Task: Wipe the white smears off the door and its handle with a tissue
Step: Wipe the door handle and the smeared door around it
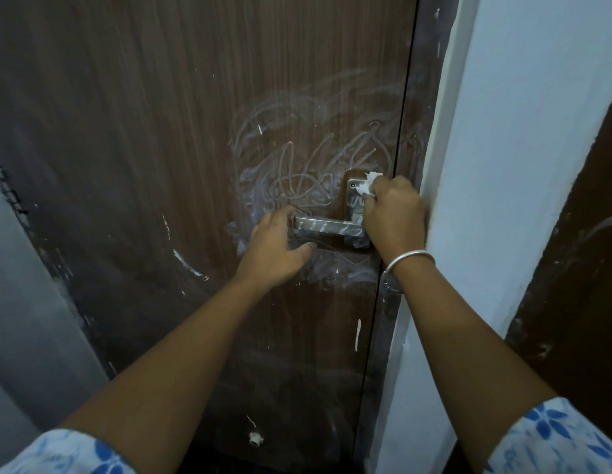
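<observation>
A dark brown wooden door [160,131] fills the view, with white swirled smears [297,159] above and around its metal lever handle [326,224]. The lever and its backplate also carry white streaks. My left hand [275,249] grips the free end of the lever, fingers curled over it. My right hand [393,213] is closed on a crumpled white tissue [366,188], which presses against the top of the handle's backplate [353,188]. A silver bangle sits on my right wrist.
A white door frame and wall [496,165] stand right beside my right hand. A grey wall [20,302] lies at the left. More white paint flecks dot the door lower down, and a small white stopper [255,438] sits near the bottom.
</observation>
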A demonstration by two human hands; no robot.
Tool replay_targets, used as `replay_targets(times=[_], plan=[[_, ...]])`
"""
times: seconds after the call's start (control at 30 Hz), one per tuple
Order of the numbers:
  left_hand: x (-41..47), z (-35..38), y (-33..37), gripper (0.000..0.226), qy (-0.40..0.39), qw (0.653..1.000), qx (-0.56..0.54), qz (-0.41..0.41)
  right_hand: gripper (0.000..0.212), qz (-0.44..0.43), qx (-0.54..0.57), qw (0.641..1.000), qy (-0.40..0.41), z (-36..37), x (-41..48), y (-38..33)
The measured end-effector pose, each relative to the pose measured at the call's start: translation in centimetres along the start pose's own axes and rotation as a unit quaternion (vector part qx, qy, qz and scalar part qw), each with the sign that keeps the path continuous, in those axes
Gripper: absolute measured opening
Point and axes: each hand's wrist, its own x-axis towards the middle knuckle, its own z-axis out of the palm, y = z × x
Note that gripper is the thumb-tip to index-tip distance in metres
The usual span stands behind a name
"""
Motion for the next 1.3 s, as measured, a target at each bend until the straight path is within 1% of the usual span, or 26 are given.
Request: replay_targets(times=[0.2, 0.3, 0.33, 0.4, 0.43, 0.5, 0.6, 0.7, 0.77, 0.83, 0.87, 0.93, 1.03, 1.1, 1.13, 1.2, 1.27, 1.3], plan=[[0.0, -0.1, 0.1, 0.069, 0.004, 1.000, -0.012, -0.004, 0.016, 0.021, 0.106, 0.992, 0.063, -0.7, -0.1, -0.3], [0.0, -0.2, 0.1, 0.068, 0.002, 1.000, -0.016, -0.003, 0.031, 0.037, 0.172, 0.982, 0.072, -1.0, 0.2, -0.6], [0.0, -0.3, 0.1, 0.067, 0.004, 1.000, -0.018, -0.001, 0.031, 0.041, 0.186, 0.979, 0.075, -1.0, 0.2, -0.6], [-0.1, -0.4, 0.0, 0.062, 0.013, 1.000, -0.026, 0.005, 0.025, 0.053, 0.204, 0.974, 0.078, -1.0, 0.2, -0.5], [-0.2, -0.5, 0.0, 0.061, 0.015, 0.999, -0.030, 0.006, 0.020, 0.054, 0.201, 0.975, 0.075, -0.9, 0.1, -0.4], [-0.2, -0.6, -0.1, 0.067, 0.011, 0.999, -0.033, 0.002, 0.013, 0.043, 0.176, 0.982, 0.057, -0.7, -0.3, -0.1], [-0.2, -0.6, -0.4, 0.075, 0.004, 1.000, -0.028, -0.005, 0.011, 0.016, 0.109, 0.994, 0.026, -0.1, -0.7, 0.4], [-0.3, -0.6, -0.6, 0.076, 0.006, 1.000, -0.027, -0.007, 0.012, -0.005, 0.049, 0.998, 0.035, 0.1, -0.6, 0.3], [-0.3, -0.7, -0.7, 0.077, 0.007, 1.000, -0.023, -0.009, 0.010, -0.056, 0.020, 0.998, 0.031, 0.3, -0.3, -0.4], [-0.2, -0.8, -0.8, 0.076, 0.009, 1.000, -0.020, -0.008, 0.005, -0.110, -0.006, 0.994, 0.004, 0.6, 0.1, -1.1], [-0.2, -0.8, -0.9, 0.075, 0.011, 1.000, -0.018, -0.006, 0.003, -0.119, -0.019, 0.993, -0.005, 0.6, 0.3, -1.2], [-0.2, -0.9, -1.1, 0.073, 0.014, 1.000, -0.018, -0.003, 0.004, -0.093, -0.025, 0.995, 0.001, 0.6, 0.5, -1.0], [-0.4, -1.2, -1.5, 0.072, 0.013, 1.000, -0.025, -0.012, 0.004, -0.022, -0.003, 0.999, 0.049, 0.1, 0.2, -0.1], [-0.5, -1.3, -1.7, 0.073, 0.009, 1.000, -0.020, -0.017, 0.006, -0.008, 0.002, 0.998, 0.058, 0.1, 0.1, -0.1], [-0.5, -1.2, -1.7, 0.073, 0.007, 1.000, -0.018, -0.017, 0.006, -0.013, 0.001, 0.999, 0.048, 0.2, 0.1, -0.3], [-0.4, -1.1, -1.6, 0.073, 0.008, 1.000, -0.018, -0.012, 0.006, -0.050, -0.001, 0.998, 0.023, 0.3, 0.3, -1.0], [-0.4, -0.8, -1.3, 0.073, 0.006, 1.000, -0.021, -0.013, 0.007, -0.089, -0.004, 0.996, 0.016, 0.3, 0.5, -1.5], [-0.4, -0.7, -1.2, 0.073, 0.004, 1.000, -0.023, -0.013, 0.008, -0.094, -0.005, 0.995, 0.018, 0.3, 0.6, -1.5]])
